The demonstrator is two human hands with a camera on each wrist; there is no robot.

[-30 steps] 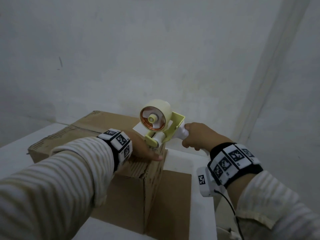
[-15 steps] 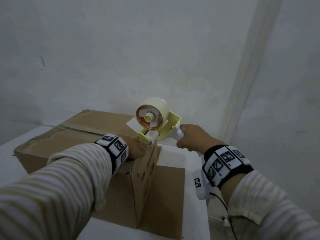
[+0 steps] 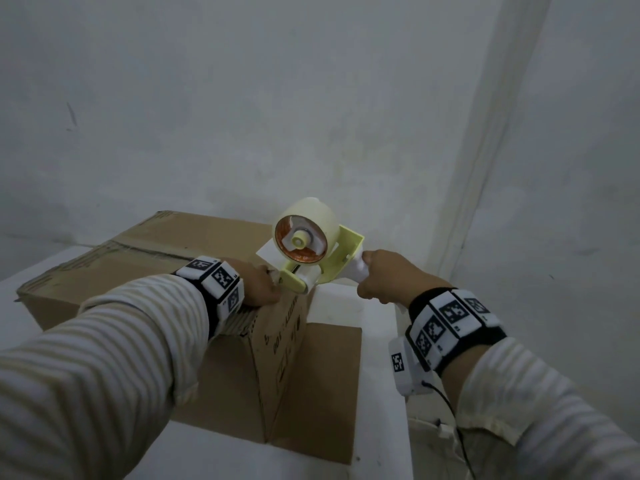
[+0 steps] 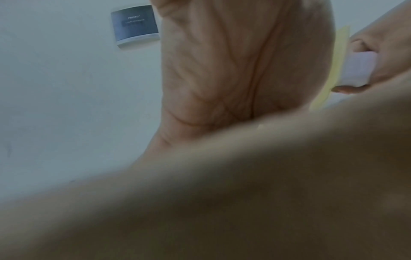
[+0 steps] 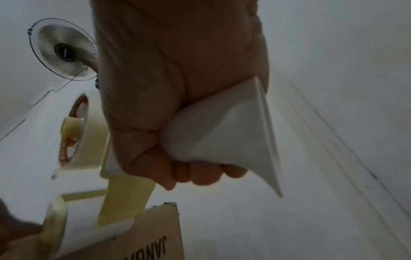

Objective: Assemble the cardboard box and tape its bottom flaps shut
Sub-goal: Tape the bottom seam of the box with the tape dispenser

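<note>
A brown cardboard box (image 3: pixel 166 251) lies on a white table (image 3: pixel 377 341), with one loose flap (image 3: pixel 329 382) flat on the table at its right side. My right hand (image 3: pixel 388 278) grips the white handle (image 5: pixel 222 126) of a yellow tape dispenser (image 3: pixel 343 258) that carries a cream tape roll (image 3: pixel 311 216). The dispenser's roller end sits at the box's top right corner (image 5: pixel 155 234). My left hand (image 3: pixel 258 285) rests on the box top and reaches that roller end. Its fingertips are hidden behind the dispenser, and only its palm (image 4: pixel 233 61) shows in the left wrist view.
Grey walls meet in a corner behind the box, with a vertical moulding (image 3: pixel 485 133) to the right. The table's right edge (image 3: pixel 403 375) runs just below my right wrist. A wall fan (image 5: pixel 64 49) and a small wall plate (image 4: pixel 135 26) hang higher up.
My left hand, earlier stretched flat under the dispenser, has drawn back so only its knuckles show. The dispenser has come down and left onto the box's corner.
</note>
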